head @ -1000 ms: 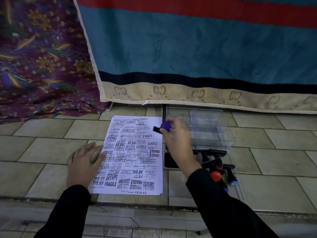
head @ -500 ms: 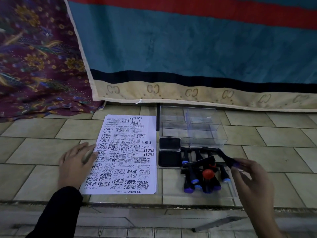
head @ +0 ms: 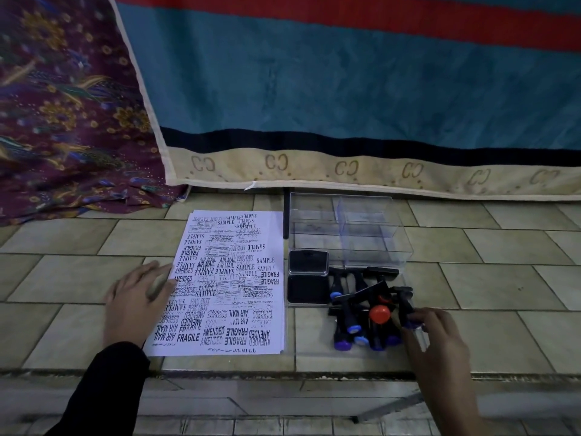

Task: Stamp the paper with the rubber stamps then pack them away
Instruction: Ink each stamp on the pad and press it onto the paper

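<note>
Right hand (head: 440,338) now down among glossy stamps (head: 379,313), grip unclear; left hand (head: 135,297) flat on paper (head: 226,278).

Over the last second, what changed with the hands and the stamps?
The right hand carried the purple-capped stamp from above the paper rightward and down onto the stamp pile, still pinching its cap end. The left hand stayed flat on the paper's left edge. The ink pad and clear box did not move.
</note>
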`<state>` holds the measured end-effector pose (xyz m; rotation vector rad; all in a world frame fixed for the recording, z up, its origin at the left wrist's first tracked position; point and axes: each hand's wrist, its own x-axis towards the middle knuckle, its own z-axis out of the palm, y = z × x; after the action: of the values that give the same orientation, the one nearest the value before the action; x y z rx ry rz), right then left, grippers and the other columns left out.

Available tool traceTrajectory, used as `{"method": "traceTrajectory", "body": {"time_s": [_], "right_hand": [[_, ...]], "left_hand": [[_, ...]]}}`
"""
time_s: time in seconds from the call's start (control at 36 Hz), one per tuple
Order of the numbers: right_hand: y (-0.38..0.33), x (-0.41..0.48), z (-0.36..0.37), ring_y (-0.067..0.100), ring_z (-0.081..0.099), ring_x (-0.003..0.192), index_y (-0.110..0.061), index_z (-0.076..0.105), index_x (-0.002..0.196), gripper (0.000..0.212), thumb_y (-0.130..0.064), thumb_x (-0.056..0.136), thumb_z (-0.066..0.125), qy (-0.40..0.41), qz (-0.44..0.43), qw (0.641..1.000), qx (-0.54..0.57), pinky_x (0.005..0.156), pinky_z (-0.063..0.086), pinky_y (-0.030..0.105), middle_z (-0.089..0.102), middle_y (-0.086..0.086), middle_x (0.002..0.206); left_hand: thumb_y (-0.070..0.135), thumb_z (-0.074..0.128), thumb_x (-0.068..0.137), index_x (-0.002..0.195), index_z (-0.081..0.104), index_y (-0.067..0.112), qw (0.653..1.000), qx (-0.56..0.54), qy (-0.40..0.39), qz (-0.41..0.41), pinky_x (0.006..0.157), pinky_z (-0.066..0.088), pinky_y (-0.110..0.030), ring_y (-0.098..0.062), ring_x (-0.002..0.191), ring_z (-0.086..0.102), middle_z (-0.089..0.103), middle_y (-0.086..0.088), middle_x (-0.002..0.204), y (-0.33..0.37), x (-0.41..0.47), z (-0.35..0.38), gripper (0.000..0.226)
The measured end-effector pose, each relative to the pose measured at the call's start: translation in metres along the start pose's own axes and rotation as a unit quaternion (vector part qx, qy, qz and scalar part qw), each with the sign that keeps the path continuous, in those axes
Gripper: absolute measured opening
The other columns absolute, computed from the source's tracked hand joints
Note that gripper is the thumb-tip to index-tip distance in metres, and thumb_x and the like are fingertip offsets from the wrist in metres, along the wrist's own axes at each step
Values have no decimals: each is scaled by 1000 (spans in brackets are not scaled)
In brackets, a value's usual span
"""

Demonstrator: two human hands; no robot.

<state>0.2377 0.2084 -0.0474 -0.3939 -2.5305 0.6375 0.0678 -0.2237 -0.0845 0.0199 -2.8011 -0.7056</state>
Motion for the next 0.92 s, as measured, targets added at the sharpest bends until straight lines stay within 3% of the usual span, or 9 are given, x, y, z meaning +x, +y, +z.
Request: {"method": "traceTrajectory", "body": {"time_s": [0.08,0.14,0.36,0.44,0.64,0.75,0.92], "right_hand": [[-3,2,-1,35,56,76,-5,65,81,29,16,62,72,-23,-32,998,-39,68,44,35,61,12,83],[-6,3,-2,36,56,74,-4,66,77,27,17,61,73,-30,-39,998,-45,66,47,40,62,13,81],[-30,23,-18,21,58,78,-10,65,89,28,11,72,68,3,-22,999,26,71,39,18,61,3,87],[-54,46,-14,15,56,91,-16,65,101,26,-1,80,66,-34,-52,997,51,80,44,22,61,-2,94],[-99,90,27,16,45,119,-15,52,130,39,-14,92,54,-180,-183,966,4,101,32,20,57,1,124],[-105,100,47,17,42,123,-15,45,136,43,-16,94,49,-209,-207,955,-40,107,35,31,53,2,131],[-104,99,59,20,47,116,-14,50,133,41,-16,92,50,-220,-223,947,-67,101,40,35,56,4,124]], "left_hand": [[63,40,80,122,63,35,1000,4,-4,-2,110,21,-41,-20,129,45,57,6,136,0,0,0,56],[62,40,81,125,61,33,1000,3,-5,-5,110,22,-42,-22,128,46,57,4,135,-1,1,1,57],[59,42,82,129,56,25,1000,5,-9,-11,109,26,-45,-27,126,48,59,-3,133,-1,2,0,60],[58,43,83,125,59,26,1000,9,-13,-3,110,26,-45,-26,124,49,59,0,132,-1,2,-1,55],[56,45,82,120,62,25,1000,5,-3,-1,109,27,-45,-26,123,50,60,1,131,-1,2,0,51],[57,44,82,120,62,27,1000,-2,-1,-4,109,26,-44,-25,123,50,60,2,131,-4,3,1,51],[59,42,81,122,62,27,1000,-4,-5,-17,110,24,-42,-23,125,48,59,4,133,-5,3,2,56]]}}
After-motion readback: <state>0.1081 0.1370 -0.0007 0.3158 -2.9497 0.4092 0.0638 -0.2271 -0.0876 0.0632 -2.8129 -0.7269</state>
